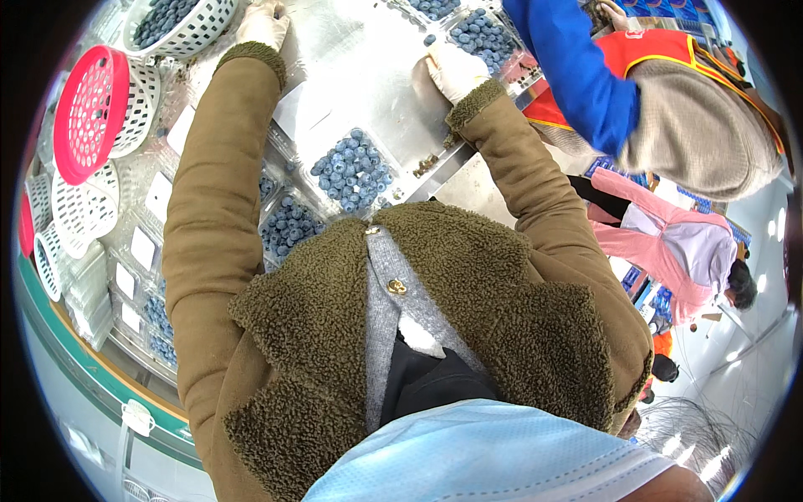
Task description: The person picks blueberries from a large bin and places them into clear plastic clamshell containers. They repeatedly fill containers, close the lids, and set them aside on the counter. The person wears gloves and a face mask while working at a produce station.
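My left hand (263, 27), in a pale glove, reaches to the far edge of the view beside a white basket (194, 32) of blueberries. Its fingers look curled; whatever they hold, if anything, is hidden. On the right, my gloved right hand (458, 72) is closed over the metal table (368, 50), with a single blueberry (429, 39) at its fingertips. Right beside that hand is a clear punnet (483, 38) of blueberries. Nearer to me, between my forearms, another filled clear punnet (352, 170) stands in front of my chest, with more blueberries (290, 224) next to it.
A red basket (90, 115) leans against white baskets (86, 207) at the left. Stacked clear punnets (88, 289) stand below them, near the green table edge (63, 351). A co-worker in a blue sleeve (579, 71) stands close on the right; another person in pink (669, 243) is farther off.
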Demonstrator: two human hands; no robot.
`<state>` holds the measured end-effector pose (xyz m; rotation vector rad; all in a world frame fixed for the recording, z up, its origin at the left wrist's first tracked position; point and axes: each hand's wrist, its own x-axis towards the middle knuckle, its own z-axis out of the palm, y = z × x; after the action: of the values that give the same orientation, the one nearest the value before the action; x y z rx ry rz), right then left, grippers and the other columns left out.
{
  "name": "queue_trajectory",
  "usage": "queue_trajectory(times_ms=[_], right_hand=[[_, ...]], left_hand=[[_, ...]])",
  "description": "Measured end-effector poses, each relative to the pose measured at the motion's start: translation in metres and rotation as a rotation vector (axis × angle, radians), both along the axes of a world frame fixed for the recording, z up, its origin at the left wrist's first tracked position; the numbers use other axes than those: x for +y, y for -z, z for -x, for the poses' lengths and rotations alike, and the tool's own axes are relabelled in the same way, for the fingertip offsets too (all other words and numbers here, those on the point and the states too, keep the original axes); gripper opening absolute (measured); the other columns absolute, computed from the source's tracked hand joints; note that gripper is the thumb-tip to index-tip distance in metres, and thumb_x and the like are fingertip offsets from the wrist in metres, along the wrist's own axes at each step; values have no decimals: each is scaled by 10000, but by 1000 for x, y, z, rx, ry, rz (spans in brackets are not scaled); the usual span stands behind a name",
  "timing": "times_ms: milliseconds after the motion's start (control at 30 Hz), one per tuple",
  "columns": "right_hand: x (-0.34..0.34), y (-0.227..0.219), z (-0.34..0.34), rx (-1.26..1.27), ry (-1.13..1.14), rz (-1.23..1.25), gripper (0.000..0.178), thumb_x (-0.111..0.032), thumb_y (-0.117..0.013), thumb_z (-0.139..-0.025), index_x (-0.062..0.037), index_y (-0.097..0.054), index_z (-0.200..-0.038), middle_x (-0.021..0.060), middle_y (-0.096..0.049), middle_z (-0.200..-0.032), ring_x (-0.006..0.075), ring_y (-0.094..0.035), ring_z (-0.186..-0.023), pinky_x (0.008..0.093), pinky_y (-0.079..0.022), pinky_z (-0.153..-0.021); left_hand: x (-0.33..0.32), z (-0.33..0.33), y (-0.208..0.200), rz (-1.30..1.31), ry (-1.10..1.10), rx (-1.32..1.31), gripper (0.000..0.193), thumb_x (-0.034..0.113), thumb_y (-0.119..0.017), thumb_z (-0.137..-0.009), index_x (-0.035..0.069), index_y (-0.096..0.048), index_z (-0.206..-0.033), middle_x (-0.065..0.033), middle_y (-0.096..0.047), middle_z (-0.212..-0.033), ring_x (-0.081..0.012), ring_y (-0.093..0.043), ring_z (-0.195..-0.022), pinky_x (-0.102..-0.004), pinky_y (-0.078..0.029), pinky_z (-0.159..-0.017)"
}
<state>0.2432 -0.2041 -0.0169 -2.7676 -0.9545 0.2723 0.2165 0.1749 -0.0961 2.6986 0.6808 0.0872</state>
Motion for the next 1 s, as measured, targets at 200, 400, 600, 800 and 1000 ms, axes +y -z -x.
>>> queue_trajectory(times_ms=[200, 400, 600, 800, 1000], right_hand=[[-14, -7, 7, 22, -9, -140, 291, -307, -550, -1016, -131, -651, -1225, 143, -690, -1123, 358, -674, -1019, 432, -544, -880], [19, -6, -7, -66, -10, -60, 378, -271, -525, -1014, -149, -583, -1367, 185, -686, -1140, 379, -694, -962, 471, -569, -797], [45, 5, -21, -69, 49, -101, 231, -227, -510, -1007, -58, -621, -1118, 213, -715, -978, 396, -711, -893, 499, -569, -775], [47, -10, -12, -72, 47, -144, 235, -222, -546, -975, -98, -633, -1154, 159, -714, -1105, 345, -716, -982, 448, -579, -841], [-28, -12, -5, -193, 214, -530, 269, -219, -657, -936, -88, -674, -1170, 147, -711, -1065, 298, -710, -881, 400, -570, -811]], left_hand=[[-14, 11, -25, 265, 166, 31, 262, 249, -746, -907, 179, -745, -1159, -140, -675, -1214, -305, -658, -1152, -380, -501, -1035], [-47, 3, -45, 361, 240, 105, 153, 133, -711, -936, 125, -757, -1082, -109, -755, -1101, -229, -705, -1034, -356, -536, -940], [-96, 7, -71, 448, 294, 42, 113, 137, -725, -946, 71, -756, -1032, -81, -767, -950, -162, -695, -858, -301, -549, -816], [-136, 7, -88, 752, 300, 10, 190, 60, -684, -973, 35, -712, -1159, -61, -754, -1039, -122, -664, -936, -258, -518, -874], [-195, -22, -93, 808, 614, -285, 365, 211, -665, -999, 10, -651, -1302, -138, -683, -1304, -216, -661, -1179, -323, -498, -1034]])
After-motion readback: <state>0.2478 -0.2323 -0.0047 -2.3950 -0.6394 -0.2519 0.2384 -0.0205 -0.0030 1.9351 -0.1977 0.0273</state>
